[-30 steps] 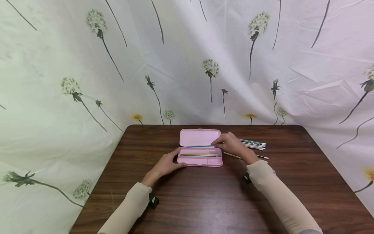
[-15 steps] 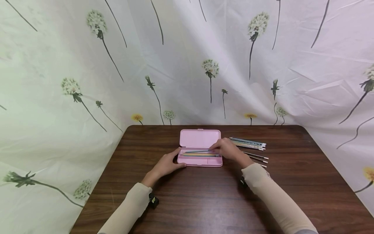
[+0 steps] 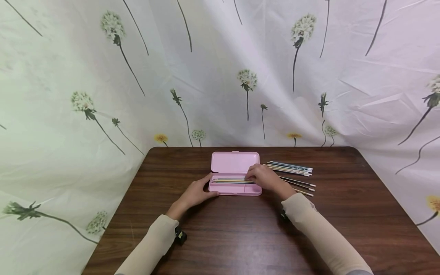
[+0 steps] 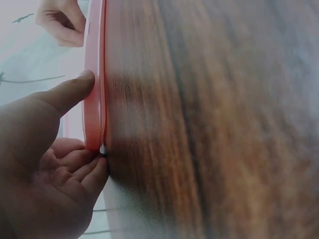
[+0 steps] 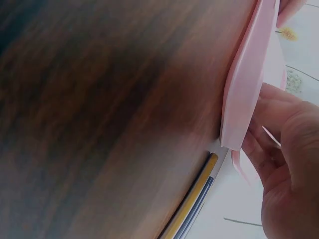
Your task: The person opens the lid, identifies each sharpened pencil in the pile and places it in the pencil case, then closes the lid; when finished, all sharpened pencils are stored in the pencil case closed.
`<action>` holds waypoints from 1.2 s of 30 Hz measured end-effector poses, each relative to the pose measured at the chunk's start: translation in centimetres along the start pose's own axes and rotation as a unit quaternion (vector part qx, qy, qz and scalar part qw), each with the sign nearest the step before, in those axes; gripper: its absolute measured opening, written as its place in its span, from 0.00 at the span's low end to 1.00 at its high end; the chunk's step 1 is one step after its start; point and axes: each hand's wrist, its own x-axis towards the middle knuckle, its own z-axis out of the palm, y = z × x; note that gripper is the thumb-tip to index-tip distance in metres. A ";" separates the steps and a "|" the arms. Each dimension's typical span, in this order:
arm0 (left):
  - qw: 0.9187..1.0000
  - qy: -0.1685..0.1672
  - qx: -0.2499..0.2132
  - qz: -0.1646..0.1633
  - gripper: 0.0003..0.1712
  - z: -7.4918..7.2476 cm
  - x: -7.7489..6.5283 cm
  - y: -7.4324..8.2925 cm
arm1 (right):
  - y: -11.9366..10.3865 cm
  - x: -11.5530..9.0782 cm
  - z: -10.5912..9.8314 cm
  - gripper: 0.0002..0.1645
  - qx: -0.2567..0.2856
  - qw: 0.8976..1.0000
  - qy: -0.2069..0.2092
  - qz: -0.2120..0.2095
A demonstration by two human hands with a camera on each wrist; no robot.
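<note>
A pink pencil case (image 3: 227, 189) lies on the table with its lid (image 3: 233, 162) folded back. Several pencils (image 3: 230, 181) lie lengthwise in its long rear compartment. My left hand (image 3: 194, 194) grips the case's left end; in the left wrist view, the thumb of that hand (image 4: 40, 149) presses the front wall and the fingers bend around the end. My right hand (image 3: 265, 178) reaches in at the right end, fingers curled in a pinch on the end of a bluish pencil. Those fingertips are hidden behind the wall in the right wrist view, where the hand (image 5: 286, 144) shows.
Several loose pencils (image 3: 292, 169) lie in a bunch to the right of the case. More dark and light pencils (image 3: 302, 185) lie nearer, partly behind the right forearm. A flower-printed cloth (image 3: 220, 76) hangs behind the brown wooden table (image 3: 227, 233).
My right hand has brought a bluish pencil from over the case's hinge forward and down among the other pencils in the rear compartment. The left hand keeps its place.
</note>
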 end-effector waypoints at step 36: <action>1.000 -0.003 -0.008 0.004 0.51 -0.1 -0.1 0.1 | 2.5 -3.0 -6.7 0.08 0.050 0.995 0.074 0.039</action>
